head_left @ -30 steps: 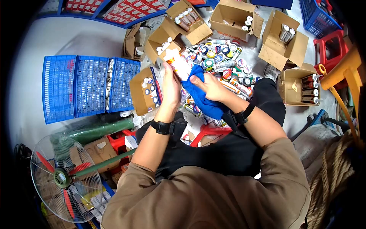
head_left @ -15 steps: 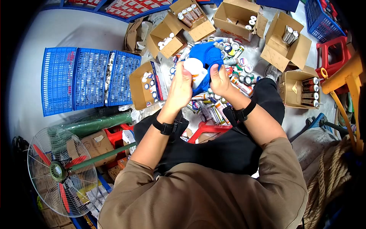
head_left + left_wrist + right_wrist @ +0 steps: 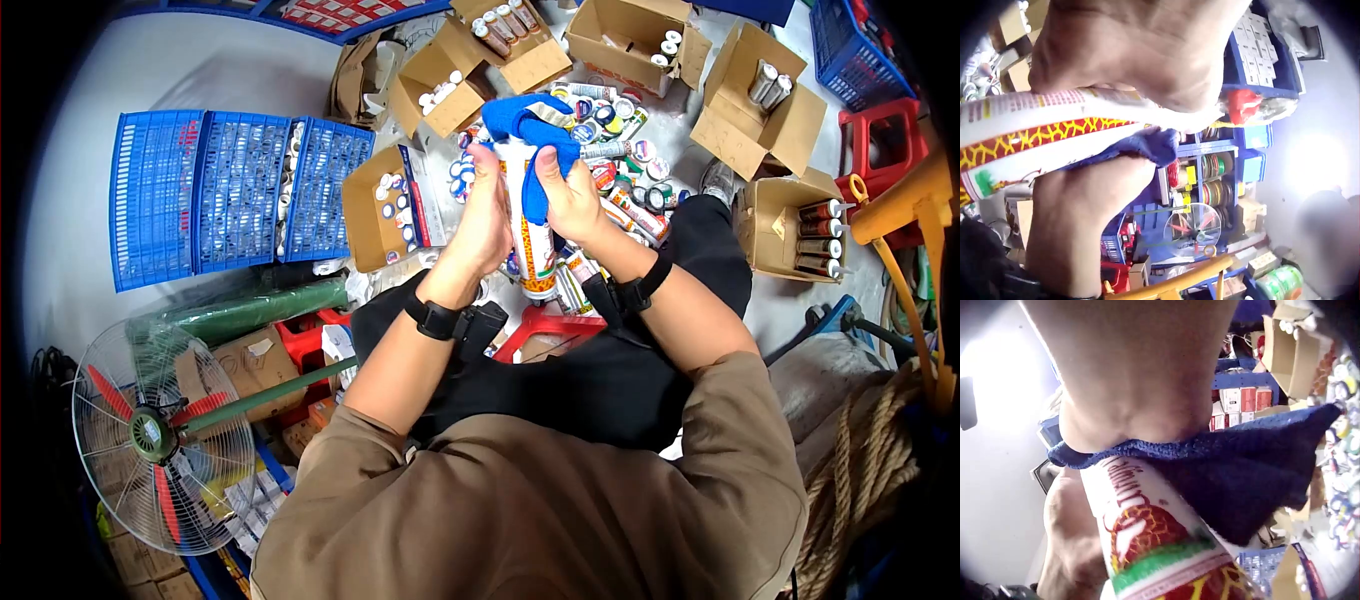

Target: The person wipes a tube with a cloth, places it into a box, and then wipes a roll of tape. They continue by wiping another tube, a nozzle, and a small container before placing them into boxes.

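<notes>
A white sealant cartridge [image 3: 538, 268] with a red and yellow giraffe-like pattern is held between both hands above the pile. My left hand [image 3: 484, 225] grips its left side, thumb up along it, the other fingers mostly hidden behind. On the other side my right hand [image 3: 572, 200] holds a blue cloth [image 3: 533, 125] against the cartridge. The right wrist view shows the cloth [image 3: 1247, 469] bunched under the right hand [image 3: 1135, 381], loose part hanging aside. In the left wrist view the printed cartridge [image 3: 1016, 134] runs beneath the left hand [image 3: 1129, 50].
Below the hands lies a heap of mixed cartridges and cans [image 3: 615, 150]. Open cardboard boxes ring it, one with several cartridges [image 3: 820, 240] at right. Blue crates [image 3: 240, 195] stand left, a wire-guarded fan [image 3: 160, 435] lower left. A red stool [image 3: 545, 325] is between the legs.
The cartridge has been turned over between the hands: its white end faced up half a second ago, and now its printed side shows, lower end toward the body. The cloth has swung from below to above.
</notes>
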Action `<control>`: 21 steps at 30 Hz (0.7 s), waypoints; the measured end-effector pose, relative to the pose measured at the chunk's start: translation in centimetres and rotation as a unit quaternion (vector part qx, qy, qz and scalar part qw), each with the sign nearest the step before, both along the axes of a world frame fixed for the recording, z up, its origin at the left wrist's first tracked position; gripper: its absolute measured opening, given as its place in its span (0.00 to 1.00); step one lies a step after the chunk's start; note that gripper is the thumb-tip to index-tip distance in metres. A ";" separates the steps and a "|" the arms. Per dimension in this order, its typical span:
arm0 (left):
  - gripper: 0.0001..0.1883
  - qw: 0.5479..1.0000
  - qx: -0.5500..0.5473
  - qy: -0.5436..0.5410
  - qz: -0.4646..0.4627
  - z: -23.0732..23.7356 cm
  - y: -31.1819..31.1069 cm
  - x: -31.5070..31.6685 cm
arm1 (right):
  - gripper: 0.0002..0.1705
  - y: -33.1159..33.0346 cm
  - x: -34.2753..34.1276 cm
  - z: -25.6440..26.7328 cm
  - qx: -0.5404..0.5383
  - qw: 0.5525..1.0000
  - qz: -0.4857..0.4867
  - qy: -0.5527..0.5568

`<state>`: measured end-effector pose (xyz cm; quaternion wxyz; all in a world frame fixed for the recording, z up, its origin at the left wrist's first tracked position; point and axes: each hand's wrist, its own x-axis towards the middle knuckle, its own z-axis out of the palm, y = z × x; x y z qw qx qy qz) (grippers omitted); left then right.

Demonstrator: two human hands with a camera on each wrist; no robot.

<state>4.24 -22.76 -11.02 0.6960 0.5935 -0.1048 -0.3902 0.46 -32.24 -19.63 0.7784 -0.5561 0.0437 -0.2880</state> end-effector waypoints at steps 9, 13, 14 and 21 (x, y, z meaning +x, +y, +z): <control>0.26 0.986 -0.078 0.084 0.124 1.3 0.6 2.3 | 0.26 1.0 -1.0 0.7 -0.096 0.989 0.112 -0.014; 0.27 0.962 -0.090 0.082 0.243 2.6 2.3 5.7 | 0.24 1.1 -1.0 0.2 -0.171 0.968 0.180 -0.037; 0.27 0.954 -0.092 0.065 0.277 3.2 2.8 6.5 | 0.25 0.9 -0.8 0.0 -0.178 0.963 0.200 -0.041; 0.35 0.951 -0.206 0.115 0.198 5.1 7.2 11.3 | 0.29 1.5 -0.3 -0.1 0.087 0.949 0.298 0.054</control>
